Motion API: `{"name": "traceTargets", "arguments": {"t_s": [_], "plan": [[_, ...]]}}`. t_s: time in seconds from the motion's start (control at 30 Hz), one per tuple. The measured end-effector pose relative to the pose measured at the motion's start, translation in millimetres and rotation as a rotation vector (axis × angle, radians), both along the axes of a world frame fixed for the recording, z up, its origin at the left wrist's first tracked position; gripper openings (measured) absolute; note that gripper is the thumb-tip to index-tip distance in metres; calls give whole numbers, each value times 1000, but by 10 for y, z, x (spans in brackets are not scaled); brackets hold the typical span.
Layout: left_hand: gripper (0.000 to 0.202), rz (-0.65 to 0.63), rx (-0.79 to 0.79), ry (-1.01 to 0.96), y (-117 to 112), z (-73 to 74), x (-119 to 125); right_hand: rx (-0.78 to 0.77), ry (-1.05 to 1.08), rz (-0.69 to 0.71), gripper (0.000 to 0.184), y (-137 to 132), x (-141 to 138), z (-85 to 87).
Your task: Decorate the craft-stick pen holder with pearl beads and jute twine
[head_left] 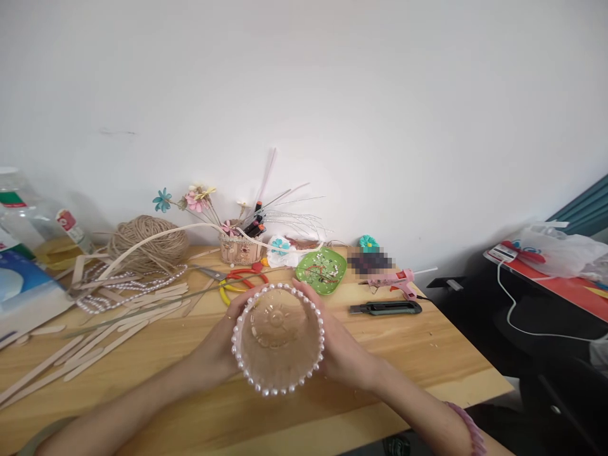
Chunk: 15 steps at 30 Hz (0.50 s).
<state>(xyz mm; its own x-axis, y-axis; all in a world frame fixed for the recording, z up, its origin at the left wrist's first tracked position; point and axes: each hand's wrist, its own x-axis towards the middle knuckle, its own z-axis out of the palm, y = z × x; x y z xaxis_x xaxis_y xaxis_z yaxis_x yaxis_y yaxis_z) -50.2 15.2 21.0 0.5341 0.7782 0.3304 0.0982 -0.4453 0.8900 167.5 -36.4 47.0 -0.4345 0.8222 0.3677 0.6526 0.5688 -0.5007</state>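
A clear plastic cup (277, 329), its rim lined with white pearl beads, is tilted with the opening toward me above the wooden table (427, 342). My left hand (219, 345) wraps round its left side and my right hand (338, 345) cups its right side; both hands grip the cup. The ribbed bottom shows through the opening. Just behind the cup lie red-and-yellow scissors (235, 282) and a green dish (322, 270) holding beads.
Wooden craft sticks (95, 335), pearl strings (128, 285), a ball of twine (148, 240) and a small basket of paper flowers (237, 247) crowd the left and back. A pink glue gun (394, 280) and a utility knife (386, 308) lie at right. The table edge drops off to the right.
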Motion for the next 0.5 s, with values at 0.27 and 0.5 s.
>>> {"name": "traceTargets", "arguments": {"t_s": [0.27,0.5], "plan": [[84,-77,112,-4,41,-7,-40,3,19,47,86,6,-27,79],[82,81,101,39,22,-4,-42,9,14,25,89,11,-6,20]]}}
